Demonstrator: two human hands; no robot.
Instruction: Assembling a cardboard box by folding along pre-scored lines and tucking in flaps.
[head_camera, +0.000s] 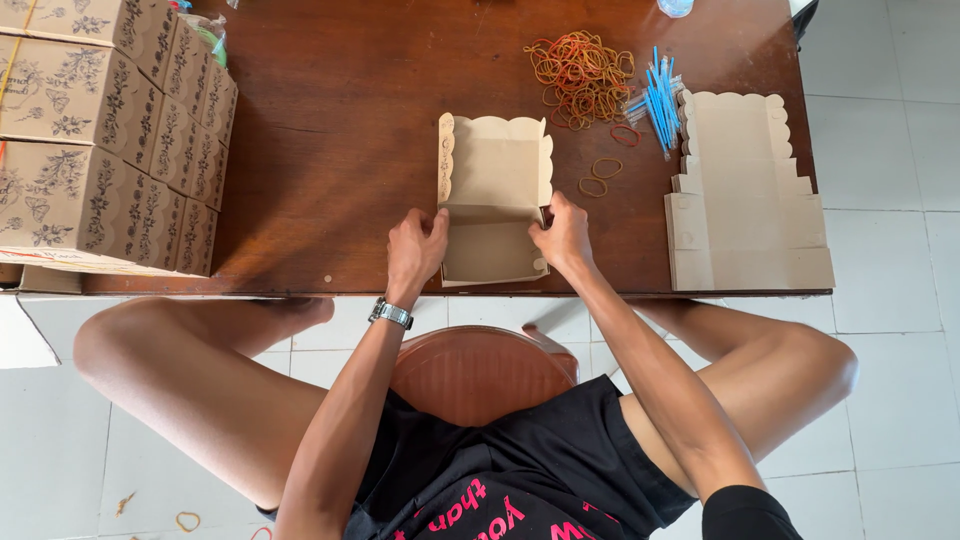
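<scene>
Folding step, by the look of it: the box (494, 200) sits at the centre of the frame on the near edge of the table (340, 120), half formed, with the scalloped lid flap standing toward the top of the frame and the side walls coming up. The left hand (416, 250) is curled onto the box's left wall, the right hand (562, 236) onto its right wall, fingers closed on the card at both sides (thumbs tucked, so I can't quite see how deep the grip goes). The box lies right between the two hands, touching both.

My guess is the next move calls for pressing those walls square and locking the tabs, keeping the pressure even so the thin card doesn't crease.

At right of frame a stack of flats (745, 200) lies waiting, with rubber bands (580, 75) and blue straws (658, 100) above it. Finished printed boxes (100, 140) are piled at upper left.
</scene>
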